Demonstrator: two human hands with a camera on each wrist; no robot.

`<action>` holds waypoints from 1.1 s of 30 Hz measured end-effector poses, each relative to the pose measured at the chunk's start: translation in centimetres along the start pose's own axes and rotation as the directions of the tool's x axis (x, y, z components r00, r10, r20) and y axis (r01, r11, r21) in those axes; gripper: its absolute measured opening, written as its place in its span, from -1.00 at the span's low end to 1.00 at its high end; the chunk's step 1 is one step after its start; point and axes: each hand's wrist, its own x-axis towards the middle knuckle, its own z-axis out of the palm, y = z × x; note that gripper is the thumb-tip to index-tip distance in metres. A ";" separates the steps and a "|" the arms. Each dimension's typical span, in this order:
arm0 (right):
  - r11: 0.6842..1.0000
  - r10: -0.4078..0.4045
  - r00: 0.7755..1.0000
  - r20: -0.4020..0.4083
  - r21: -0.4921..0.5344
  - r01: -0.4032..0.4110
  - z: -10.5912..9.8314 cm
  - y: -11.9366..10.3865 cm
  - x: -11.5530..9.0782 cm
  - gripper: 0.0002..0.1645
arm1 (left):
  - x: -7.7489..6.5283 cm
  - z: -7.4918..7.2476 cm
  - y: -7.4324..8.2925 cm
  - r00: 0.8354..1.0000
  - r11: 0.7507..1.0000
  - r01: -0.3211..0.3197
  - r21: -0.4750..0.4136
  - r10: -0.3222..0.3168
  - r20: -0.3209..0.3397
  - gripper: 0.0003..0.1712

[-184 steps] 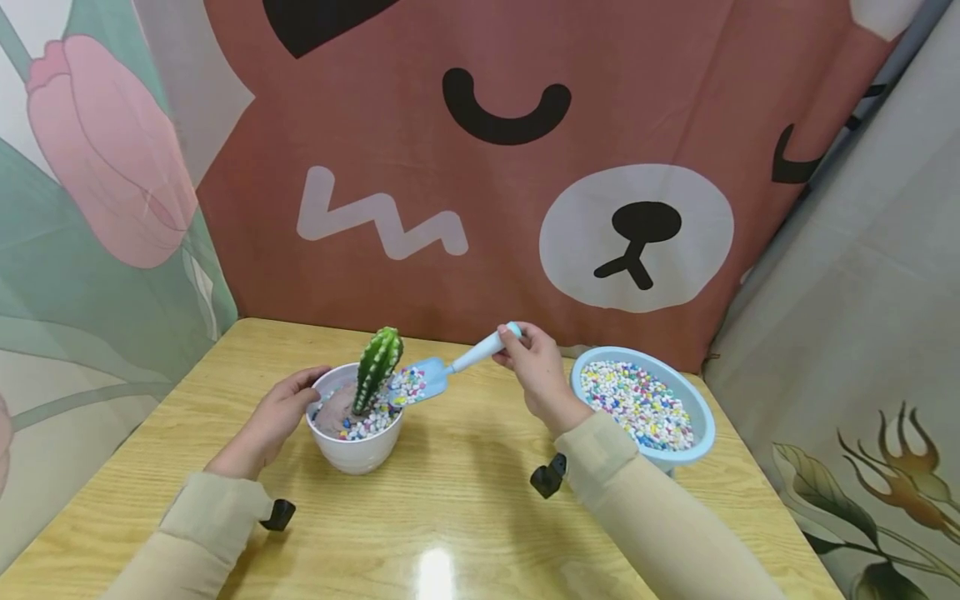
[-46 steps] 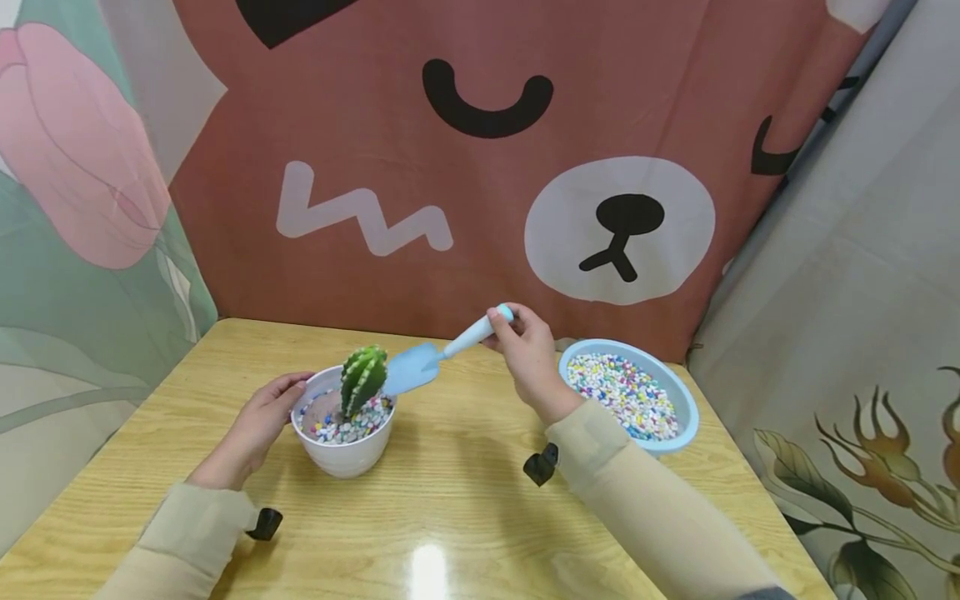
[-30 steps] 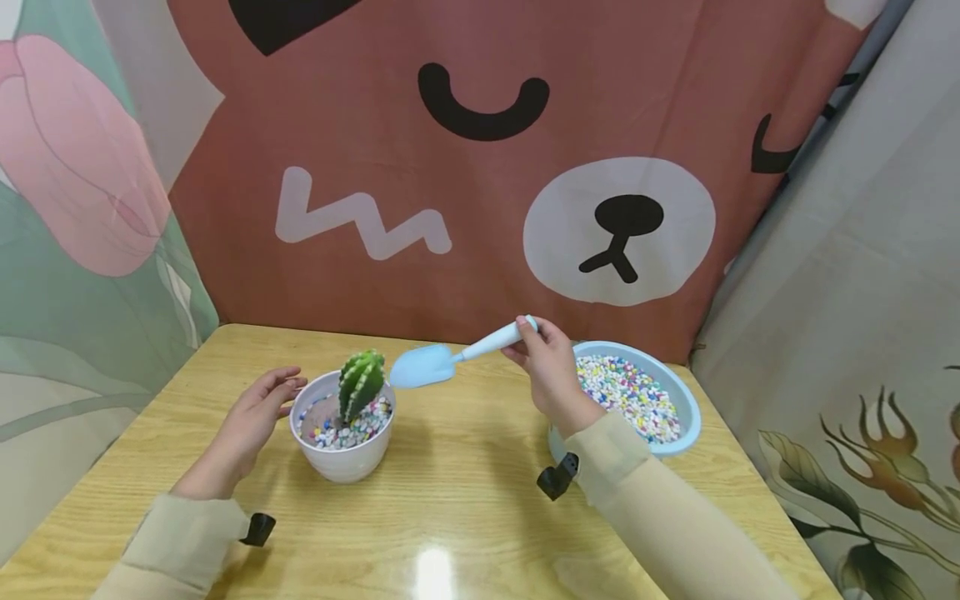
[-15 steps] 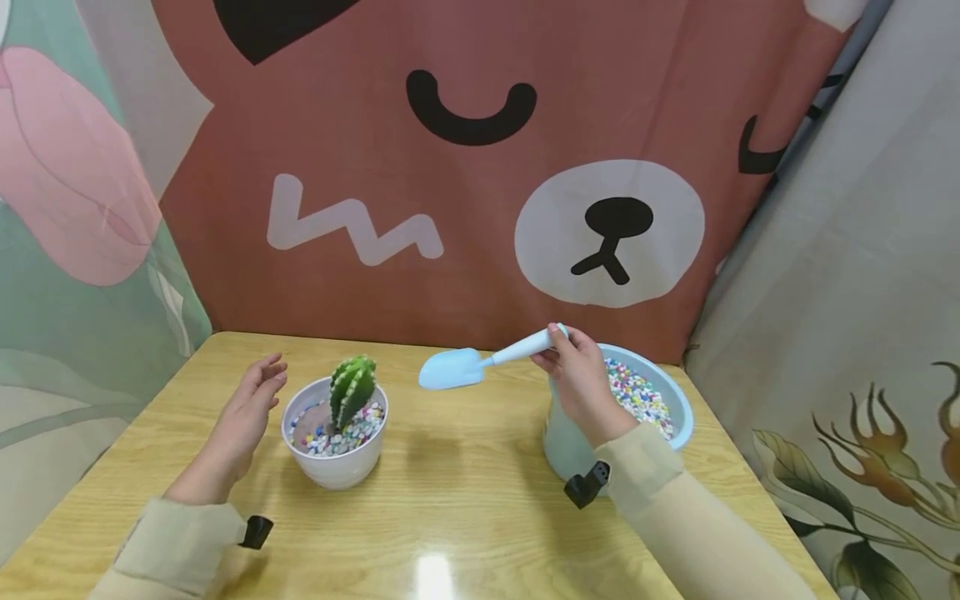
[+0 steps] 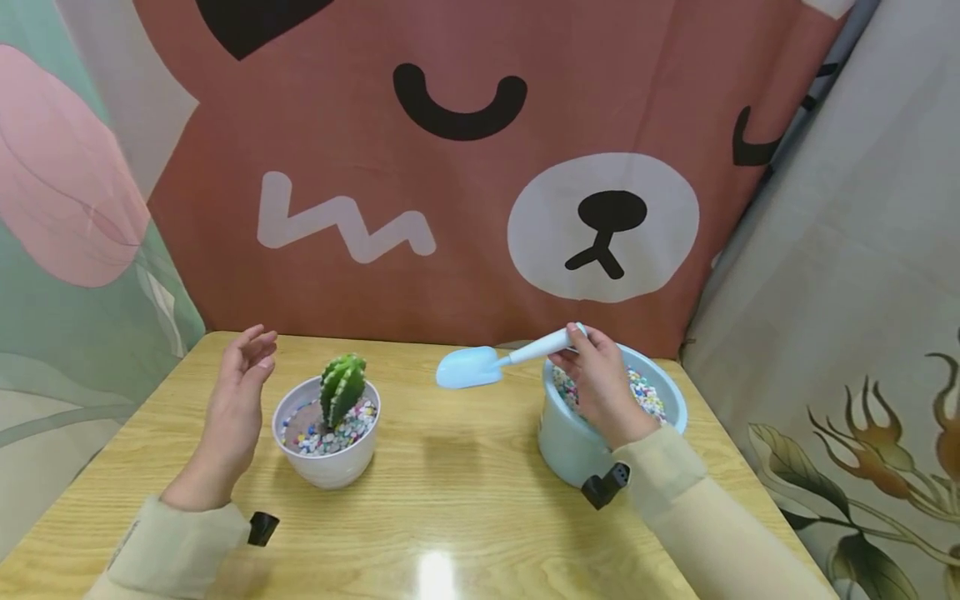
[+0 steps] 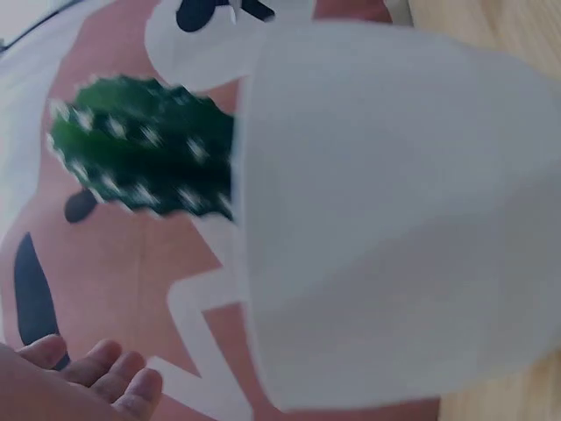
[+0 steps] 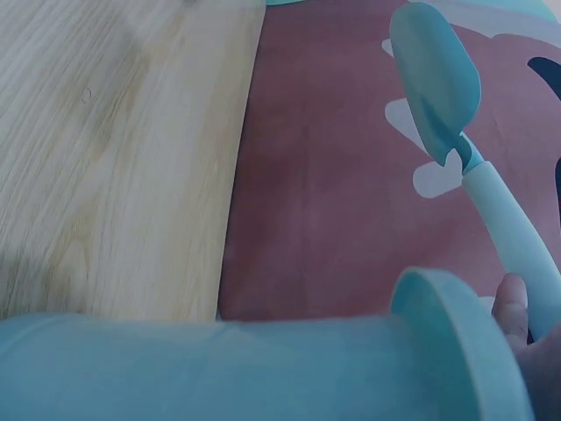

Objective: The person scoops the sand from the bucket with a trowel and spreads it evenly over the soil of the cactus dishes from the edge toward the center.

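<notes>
My right hand grips the pale handle of a light blue trowel by its end, in front of a light blue bucket. Nothing lies on the trowel's blade, which points left above the table. Small multicoloured pebbles fill the bucket, partly hidden by that hand. My left hand is raised with relaxed fingers, apart from the white pot on its right. In the pot a green cactus stands in brownish soil, with coloured pebbles over the right and front of it.
The wooden table carries the pot at left and the bucket at right, with bare wood between them. Behind it hangs a reddish-brown printed curtain; a grey one closes the right side. A small black device sits at each wrist.
The trowel has dropped its pebbles into the pot and moved right, away from the cactus towards the bucket. My left hand has let go of the pot's rim and drawn back left.
</notes>
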 end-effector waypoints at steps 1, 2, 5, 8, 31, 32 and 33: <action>1.000 -0.005 1.000 0.003 0.002 0.005 -0.2 -0.1 0.0 -0.79 | -0.1 0.2 0.4 1.000 1.000 -0.025 -0.014 0.024 -0.014 -0.51; 1.000 -0.012 1.000 0.009 0.004 0.012 -0.4 -0.2 0.0 -0.80 | -0.1 0.3 0.7 0.999 0.998 -0.047 -0.029 0.046 -0.025 -0.53; 1.000 -0.017 1.000 0.013 0.003 0.017 -1.0 -0.4 -0.1 -0.80 | -0.4 0.7 1.6 0.995 0.994 -0.096 -0.054 0.094 -0.041 -0.54; 1.000 0.008 1.000 0.000 -0.013 -0.008 -1.6 -0.6 -0.1 -0.78 | -0.6 1.1 2.4 0.990 0.988 -0.132 -0.081 0.128 -0.055 -0.53; 0.999 -0.038 0.997 -0.069 0.008 0.038 -5.8 -1.8 -0.1 -0.75 | -2.6 7.4 6.6 0.842 0.841 -0.536 -0.070 0.539 0.028 -0.36; 0.999 -0.042 0.996 -0.076 0.010 0.043 -6.1 -1.9 -0.1 -0.74 | -2.7 8.0 6.6 0.839 0.839 -0.539 -0.075 0.542 0.039 -0.35; 0.999 -0.046 0.996 -0.082 0.014 0.047 -6.3 -1.9 -0.2 -0.74 | -2.8 8.7 6.6 0.836 0.837 -0.542 -0.081 0.546 0.051 -0.35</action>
